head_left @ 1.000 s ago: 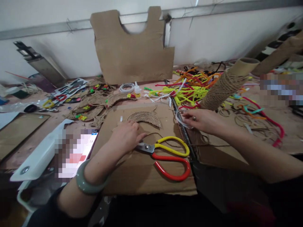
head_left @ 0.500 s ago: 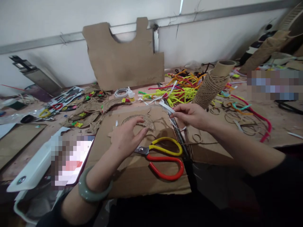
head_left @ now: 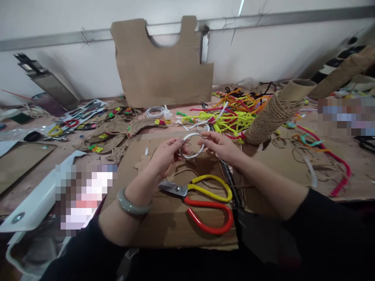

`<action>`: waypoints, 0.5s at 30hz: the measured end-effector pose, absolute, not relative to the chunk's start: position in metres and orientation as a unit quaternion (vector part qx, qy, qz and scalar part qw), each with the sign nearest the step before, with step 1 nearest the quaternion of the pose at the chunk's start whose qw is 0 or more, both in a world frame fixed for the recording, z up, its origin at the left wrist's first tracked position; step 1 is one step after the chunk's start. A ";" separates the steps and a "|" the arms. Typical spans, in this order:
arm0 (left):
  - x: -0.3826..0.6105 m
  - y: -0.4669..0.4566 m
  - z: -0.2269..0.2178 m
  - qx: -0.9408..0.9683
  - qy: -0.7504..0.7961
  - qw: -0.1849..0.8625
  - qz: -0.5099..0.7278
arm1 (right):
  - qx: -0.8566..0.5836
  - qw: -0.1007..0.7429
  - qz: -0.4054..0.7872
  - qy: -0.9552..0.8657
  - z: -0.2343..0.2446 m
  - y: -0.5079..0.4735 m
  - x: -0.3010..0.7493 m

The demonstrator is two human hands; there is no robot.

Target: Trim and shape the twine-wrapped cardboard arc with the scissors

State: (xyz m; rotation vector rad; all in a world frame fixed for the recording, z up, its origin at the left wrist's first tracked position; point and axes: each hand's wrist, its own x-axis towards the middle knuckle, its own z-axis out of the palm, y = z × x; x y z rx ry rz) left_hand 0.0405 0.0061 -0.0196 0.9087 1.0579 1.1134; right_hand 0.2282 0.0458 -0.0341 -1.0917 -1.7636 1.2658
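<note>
A thin white strip, bent into a ring [head_left: 193,134], is raised over the cardboard sheet [head_left: 164,230]. My left hand [head_left: 166,154] pinches its left side, and my right hand [head_left: 219,146] grips the right side between thumb and fingers. Some brown twine shows through the ring; whether my left hand also holds it, I cannot tell. Just below the hands lie scissors [head_left: 187,190] with one yellow and one red handle, resting on the cardboard.
A twine-wound cardboard tube [head_left: 272,111] stands tilted at the right. Behind are bright pipe cleaners [head_left: 234,117], a small glue bottle [head_left: 167,116], a white coil [head_left: 155,112] and an upright cardboard cutout [head_left: 164,70]. Twine pieces [head_left: 113,128] and a phone [head_left: 88,199] lie left.
My left hand has lifted off the twine arc on the cardboard and moved to the right hand. The white strip, earlier in my right hand alone, now forms a ring between both hands.
</note>
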 end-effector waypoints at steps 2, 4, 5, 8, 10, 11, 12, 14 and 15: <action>0.042 0.005 -0.022 0.428 0.458 0.621 0.472 | -0.407 0.335 0.404 -0.748 -0.035 0.046 0.230; 0.046 0.004 -0.022 0.441 0.457 0.622 0.457 | -0.402 0.326 0.347 -0.783 -0.036 0.046 0.232; 0.047 0.003 -0.022 0.441 0.461 0.624 0.451 | -0.409 0.323 0.342 -0.782 -0.037 0.046 0.233; 0.050 0.002 -0.022 0.425 0.475 0.632 0.441 | -0.447 0.342 0.411 -0.717 -0.040 0.046 0.234; 0.050 0.003 -0.022 0.413 0.477 0.636 0.444 | -0.457 0.369 0.481 -0.651 -0.041 0.048 0.232; 0.050 0.003 -0.023 0.409 0.473 0.638 0.449 | -0.454 0.385 0.512 -0.619 -0.042 0.048 0.231; 0.049 0.003 -0.023 0.407 0.466 0.641 0.454 | -0.449 0.400 0.537 -0.591 -0.042 0.049 0.230; 0.049 0.003 -0.023 0.408 0.449 0.647 0.462 | -0.438 0.426 0.577 -0.542 -0.043 0.050 0.229; 0.049 0.003 -0.023 0.411 0.440 0.651 0.462 | -0.432 0.437 0.592 -0.522 -0.043 0.050 0.228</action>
